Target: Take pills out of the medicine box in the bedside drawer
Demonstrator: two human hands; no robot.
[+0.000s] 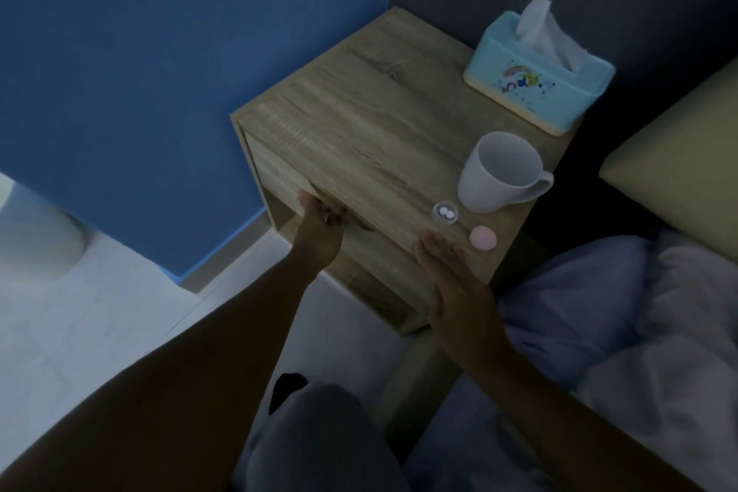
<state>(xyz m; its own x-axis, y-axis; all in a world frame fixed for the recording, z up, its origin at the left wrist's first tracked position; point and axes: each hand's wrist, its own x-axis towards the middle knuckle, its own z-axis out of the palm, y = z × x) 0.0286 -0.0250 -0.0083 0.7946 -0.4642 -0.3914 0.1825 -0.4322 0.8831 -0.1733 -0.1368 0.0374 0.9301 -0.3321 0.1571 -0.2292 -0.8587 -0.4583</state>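
A wooden bedside table (pixel 359 124) stands in the corner. Its drawer front (pixel 275 180) sits under the top edge and looks closed. My left hand (pixel 319 228) is at the drawer's lower edge, fingers curled under it. My right hand (pixel 451 276) lies flat on the table top near the front corner, fingers apart, holding nothing. Just beyond its fingertips sits a small clear round container (pixel 445 212) with two white pills inside, and a pink round lid (pixel 483 238) lies beside it. The medicine box is not visible.
A white mug (pixel 495 176) stands behind the container, and a light blue tissue box (pixel 539 72) at the back right. A blue wall is to the left, a bed with pale bedding (pixel 639 312) to the right. My grey-clad knee is below.
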